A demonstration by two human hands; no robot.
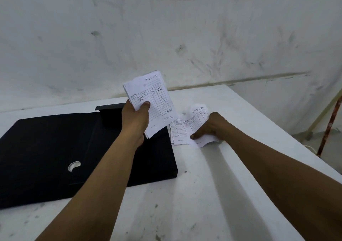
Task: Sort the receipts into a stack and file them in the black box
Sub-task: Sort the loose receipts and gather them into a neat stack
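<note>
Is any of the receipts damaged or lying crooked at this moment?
Yes. The loose receipts on the table lie fanned and overlapping, not squared, and the top one under the right hand looks crumpled at its lower edge. The stack in the left hand is tilted but looks fairly even.

A small stack of white receipts (155,103), ruled into columns and filled in by handwriting, is held up tilted above the far right corner of the black box (55,148), pinched at its lower left edge. The black box lies flat and closed on the white table (203,194), with a round finger hole (74,166) in its near face. Just right of it, more loose receipts (188,129) lie overlapping on the table, 1 of them curled and pressed down.
</note>
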